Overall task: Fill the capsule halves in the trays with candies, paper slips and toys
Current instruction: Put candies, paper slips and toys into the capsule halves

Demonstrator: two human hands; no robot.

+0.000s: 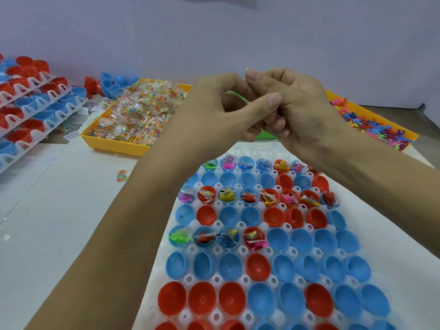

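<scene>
Left hand [214, 108] and right hand [292, 106] pinching green toy [234, 94], seemingly between both.

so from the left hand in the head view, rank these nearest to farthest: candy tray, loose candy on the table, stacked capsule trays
From the left hand:
1. candy tray, just to its left.
2. loose candy, lower left on the table.
3. stacked capsule trays, at the far left edge.

A small packing workshop: stacked capsule trays [35, 103] and yellow bins of candies [114, 144] crowd the white worktable [59, 198].
</scene>
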